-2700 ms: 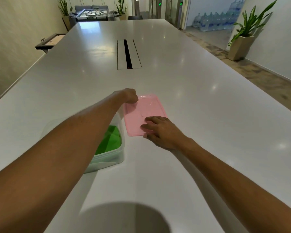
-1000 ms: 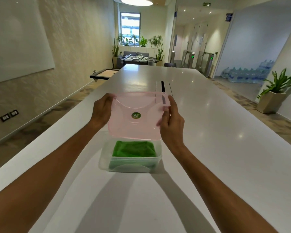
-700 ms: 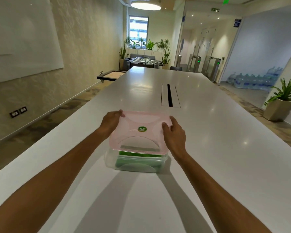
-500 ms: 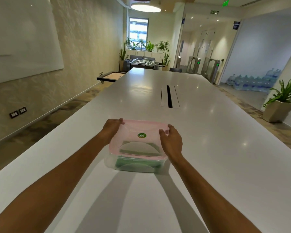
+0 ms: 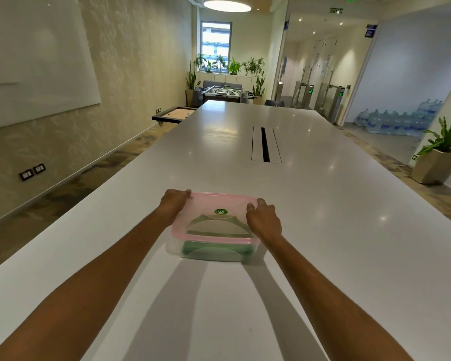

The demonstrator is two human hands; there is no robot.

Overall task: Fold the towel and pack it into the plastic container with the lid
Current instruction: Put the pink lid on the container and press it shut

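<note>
A clear plastic container stands on the white table in front of me. The folded green towel lies inside it, seen through the front wall. The translucent pink lid with a green round sticker lies flat on top of the container. My left hand grips the lid's far left corner. My right hand presses on the lid's right edge, fingers curled over the rim.
The long white table stretches ahead, with a cable slot in its middle. Its left edge runs diagonally beside a carpeted floor. A potted plant stands on the floor at the right.
The lid was lifted off the table with both hands, held over the open container and lowered onto it. It now sits flat on the rim with both hands still on it.
</note>
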